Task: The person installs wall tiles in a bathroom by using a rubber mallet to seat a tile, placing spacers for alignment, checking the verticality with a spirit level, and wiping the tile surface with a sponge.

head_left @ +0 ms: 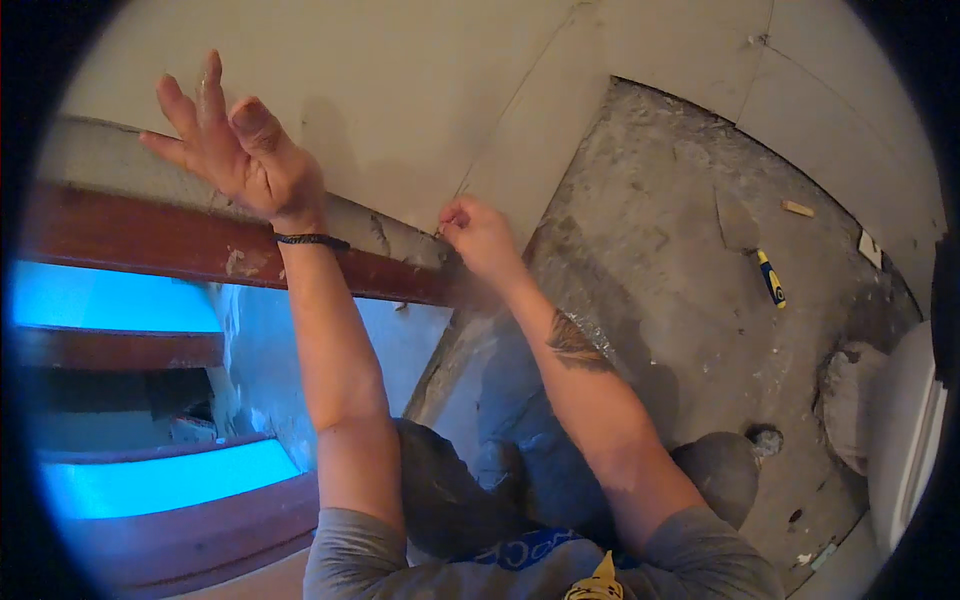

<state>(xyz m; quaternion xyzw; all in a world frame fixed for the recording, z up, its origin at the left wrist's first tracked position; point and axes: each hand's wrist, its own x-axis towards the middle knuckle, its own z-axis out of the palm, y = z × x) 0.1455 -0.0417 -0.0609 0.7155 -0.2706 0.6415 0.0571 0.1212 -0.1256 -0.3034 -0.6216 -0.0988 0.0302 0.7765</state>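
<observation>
My left hand (240,150) is raised over a reddish-brown wooden beam (130,230), palm up and fingers spread, with a greyish smear on the fingers. It holds nothing, and a dark cord circles its wrist. Beside the beam's far end, my right hand (480,235) has its fingers pinched together at the edge of a pale tiled surface (420,120). Whatever lies between those fingertips is too small to make out. A grey, rough ledge (375,225) runs along the beam between the two hands.
Rough grey cement floor (650,220) spreads to the right. On it lie a trowel with a yellow-and-blue handle (771,278) and a small wooden block (797,208). A rounded white fixture (915,430) stands at the right edge. Bright blue panels (170,480) show between brown beams at lower left.
</observation>
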